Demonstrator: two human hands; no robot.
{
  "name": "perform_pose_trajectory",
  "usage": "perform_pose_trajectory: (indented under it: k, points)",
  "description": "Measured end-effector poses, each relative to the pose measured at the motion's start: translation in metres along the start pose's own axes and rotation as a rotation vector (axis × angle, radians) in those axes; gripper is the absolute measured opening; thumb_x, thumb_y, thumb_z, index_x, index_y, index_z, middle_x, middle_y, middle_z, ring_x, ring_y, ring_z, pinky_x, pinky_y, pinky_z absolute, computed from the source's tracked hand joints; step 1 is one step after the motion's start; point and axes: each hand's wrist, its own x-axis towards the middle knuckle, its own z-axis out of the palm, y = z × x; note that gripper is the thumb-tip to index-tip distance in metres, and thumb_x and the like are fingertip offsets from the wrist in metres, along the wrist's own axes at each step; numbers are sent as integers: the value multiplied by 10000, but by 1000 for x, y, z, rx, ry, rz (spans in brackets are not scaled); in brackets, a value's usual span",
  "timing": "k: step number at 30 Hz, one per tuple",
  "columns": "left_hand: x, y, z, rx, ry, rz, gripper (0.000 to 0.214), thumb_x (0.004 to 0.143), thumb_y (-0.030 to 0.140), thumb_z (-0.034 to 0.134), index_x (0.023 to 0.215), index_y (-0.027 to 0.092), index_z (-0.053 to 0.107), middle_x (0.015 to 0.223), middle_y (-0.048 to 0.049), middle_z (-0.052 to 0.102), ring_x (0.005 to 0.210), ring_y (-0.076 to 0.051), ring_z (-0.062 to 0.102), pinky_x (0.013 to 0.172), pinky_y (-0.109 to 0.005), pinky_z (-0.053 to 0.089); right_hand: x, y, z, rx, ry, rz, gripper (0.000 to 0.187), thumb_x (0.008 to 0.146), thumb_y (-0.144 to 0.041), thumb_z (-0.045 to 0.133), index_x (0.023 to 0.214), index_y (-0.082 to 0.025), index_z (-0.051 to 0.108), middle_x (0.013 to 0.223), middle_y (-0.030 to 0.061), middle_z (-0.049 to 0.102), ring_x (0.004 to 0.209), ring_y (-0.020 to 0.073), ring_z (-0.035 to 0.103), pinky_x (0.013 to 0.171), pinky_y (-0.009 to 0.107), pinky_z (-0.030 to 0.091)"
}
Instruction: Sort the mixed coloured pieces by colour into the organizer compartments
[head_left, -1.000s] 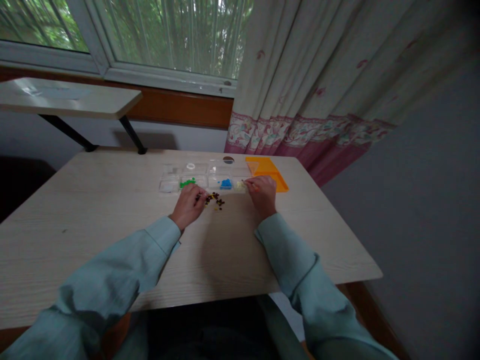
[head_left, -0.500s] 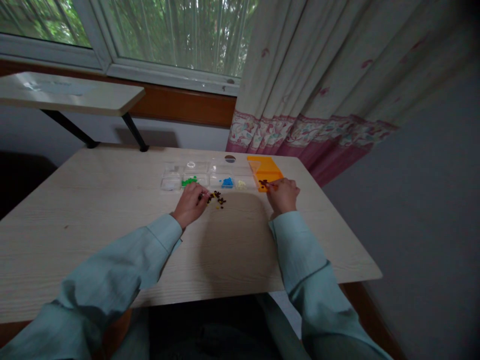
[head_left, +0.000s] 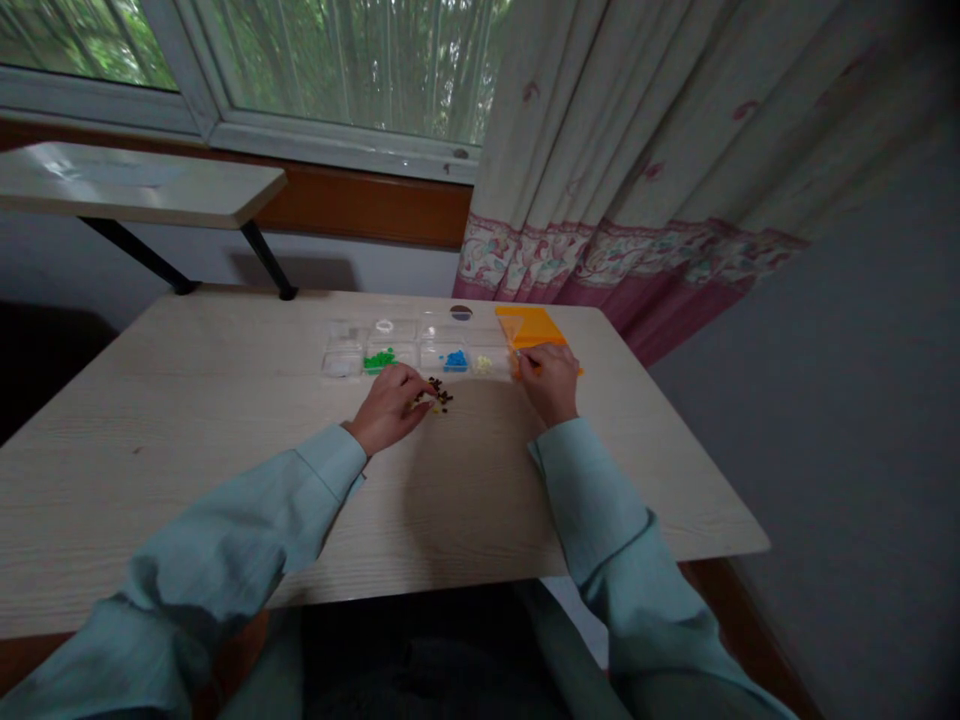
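Observation:
My left hand [head_left: 390, 405] rests on the wooden table [head_left: 187, 420], fingers curled at the edge of a small pile of dark beads [head_left: 439, 397]. My right hand [head_left: 549, 378] is closed over the near end of an orange tray [head_left: 530, 326], pinched on something too small to make out. Behind both hands lies a clear compartment box [head_left: 420, 348] with green beads [head_left: 379, 359], blue beads [head_left: 455, 359] and pale yellow beads [head_left: 483, 364] in separate cells.
A second light table [head_left: 135, 190] on black legs stands behind at the left, under a window [head_left: 315, 70]. A floral curtain [head_left: 637, 170] hangs at the back right. The table's right edge drops to a grey floor [head_left: 840, 450].
My right hand went from the yellow bead cell out to the orange tray, then drew back a little to the left over it. My left hand slid slightly toward the dark beads.

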Motion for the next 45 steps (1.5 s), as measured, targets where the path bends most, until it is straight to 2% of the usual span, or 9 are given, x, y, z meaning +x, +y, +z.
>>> perform_pose_trajectory:
  k: [6, 9, 15, 26, 32, 40, 45]
  points:
    - [2, 5, 0, 90, -112, 63, 252, 882, 412, 606, 1073, 263, 677, 1047, -70, 550, 990, -239, 483, 852, -395, 383, -7, -19, 9, 59, 11, -101, 284, 925, -355, 489, 895, -219, 736, 907, 61, 709, 919, 230, 537, 844, 368, 329]
    - [5, 11, 4, 140, -138, 74, 224, 878, 388, 611, 1055, 272, 685, 1055, -70, 560, 998, -246, 482, 847, -400, 370, -12, -29, 12, 77, -7, -153, 280, 936, -366, 489, 908, -229, 731, 913, 50, 707, 920, 219, 540, 849, 360, 323]
    - [8, 20, 11, 220, -129, 38, 149, 868, 337, 623, 973, 249, 681, 1026, -77, 582, 988, -257, 484, 821, -405, 365, -19, -48, 13, 95, -115, -245, 269, 938, -364, 505, 895, -236, 737, 876, 47, 709, 899, 216, 548, 831, 363, 323]
    - [6, 15, 7, 270, -103, -29, 138, 851, 336, 658, 880, 203, 633, 976, -91, 580, 975, -277, 484, 807, -422, 376, -30, -64, 20, 174, -141, -348, 192, 917, -317, 566, 870, -232, 731, 852, 37, 719, 879, 202, 573, 850, 363, 339]
    - [5, 4, 2, 265, -49, -52, 153, 906, 330, 577, 862, 192, 626, 934, -90, 576, 936, -262, 486, 801, -420, 383, -33, -69, 21, 211, -171, -396, 187, 920, -310, 560, 897, -232, 728, 884, 44, 722, 883, 199, 576, 860, 363, 345]
    - [8, -8, 6, -20, 213, -196, 215, 953, 333, 494, 828, 199, 607, 868, -55, 575, 897, -210, 518, 851, -386, 428, -37, -72, 25, 266, -127, -436, 185, 925, -311, 561, 936, -242, 733, 900, 46, 724, 900, 201, 595, 911, 384, 367]
    - [9, -8, 5, -172, 234, -244, 264, 965, 348, 461, 773, 205, 573, 827, -42, 559, 858, -191, 527, 815, -363, 455, -44, -91, 23, 300, -76, -438, 205, 934, -329, 557, 1031, -263, 725, 906, 38, 709, 933, 198, 593, 921, 369, 385]
